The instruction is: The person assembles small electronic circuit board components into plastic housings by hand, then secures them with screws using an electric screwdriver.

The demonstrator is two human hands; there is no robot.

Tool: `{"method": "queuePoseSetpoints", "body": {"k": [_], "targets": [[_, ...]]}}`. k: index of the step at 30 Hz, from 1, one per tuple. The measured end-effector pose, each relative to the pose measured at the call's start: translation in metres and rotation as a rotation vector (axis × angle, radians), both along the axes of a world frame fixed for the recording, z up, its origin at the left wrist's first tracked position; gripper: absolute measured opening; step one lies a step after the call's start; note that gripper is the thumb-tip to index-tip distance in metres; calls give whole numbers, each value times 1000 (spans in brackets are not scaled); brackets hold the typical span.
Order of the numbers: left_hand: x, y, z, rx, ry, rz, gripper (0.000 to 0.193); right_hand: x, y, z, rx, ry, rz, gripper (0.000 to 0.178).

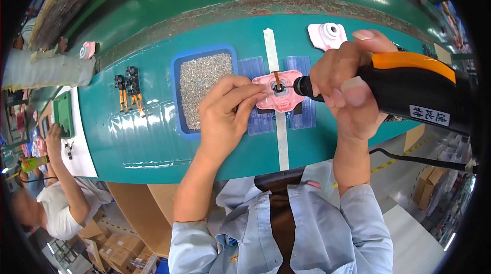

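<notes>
A pink camera shell (pixel 292 101) lies open side up on clear blue plastic blocks (pixel 300 118), with a small dark module and an orange ribbon (pixel 276 77) at its middle. My left hand (pixel 228 113) pinches the shell's left edge between thumb and fingers; whether a small part is also held there, I cannot tell. Wrapped around a black and orange electric screwdriver (pixel 414 82) is my right hand (pixel 349 82). The screwdriver lies nearly level, its thin bit reaching leftward to the module inside the shell.
Left of the blocks stands a blue tray (pixel 180 115) full of small screws. Several black camera modules with orange ribbons (pixel 132 87) lie farther left. A pink and white camera front (pixel 326 35) sits at back right. Another person (pixel 64 192) works at far left.
</notes>
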State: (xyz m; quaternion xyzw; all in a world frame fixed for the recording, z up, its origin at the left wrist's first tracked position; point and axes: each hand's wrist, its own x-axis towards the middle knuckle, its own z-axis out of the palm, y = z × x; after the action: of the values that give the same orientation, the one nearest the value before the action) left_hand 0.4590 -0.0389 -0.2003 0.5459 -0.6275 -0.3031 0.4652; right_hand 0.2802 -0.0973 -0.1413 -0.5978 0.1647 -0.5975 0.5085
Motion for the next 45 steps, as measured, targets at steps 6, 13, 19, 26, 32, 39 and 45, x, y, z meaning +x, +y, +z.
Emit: {"method": "queuePoseSetpoints", "body": {"k": [6,13,19,26,32,39,45], "targets": [[-2,1,-4,-20,-31,-9,14,6,-3,-4,-82,50,-47,48],[-3,1,0,-19,-43,-12,13,13,-4,-8,-87,42,-30,36],[-3,1,2,-9,-24,-1,12,20,-4,-9,1,85,-137,32],[-9,-6,-5,-37,-29,-29,11,12,-1,-4,274,-8,-162,39],[-14,5,7,-7,-30,-37,11,11,10,13,137,-337,23,31],[-16,2,-4,-70,-58,-9,7,16,13,8,69,-270,-41,32],[-18,2,-2,-46,-96,24,6,16,15,8,119,-216,-3,31]]}}
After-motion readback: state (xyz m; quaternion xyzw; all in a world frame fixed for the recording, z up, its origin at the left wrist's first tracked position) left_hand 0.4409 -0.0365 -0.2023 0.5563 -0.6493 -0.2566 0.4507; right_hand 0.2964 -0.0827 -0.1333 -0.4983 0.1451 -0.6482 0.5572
